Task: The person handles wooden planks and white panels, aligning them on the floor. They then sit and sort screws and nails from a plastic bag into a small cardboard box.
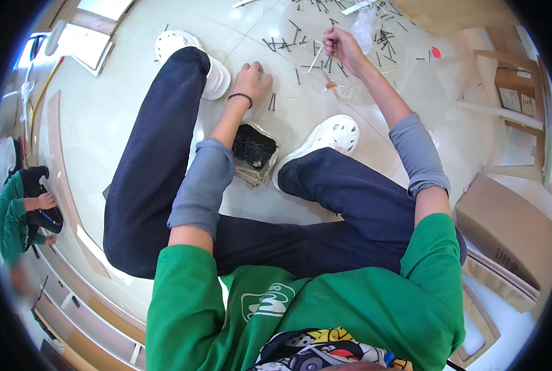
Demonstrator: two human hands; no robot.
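Note:
Dark screws lie scattered over the tiled floor ahead of me, toward the far right. Among them my right hand has its fingertips pinched together; whatever is between them is too small to make out. A thin white strip slants beside its fingers. My left hand, with a black band at the wrist, is low over the floor near my left shoe, fingers curled in and their contents hidden. Between my feet a worn, pale open box holds many dark screws. Two loose screws lie just right of the left hand.
White clogs on my feet flank the box. Clear plastic wrap lies among the screws, with a small red piece farther right. A cardboard box stands at right. Long boards and another person are at left.

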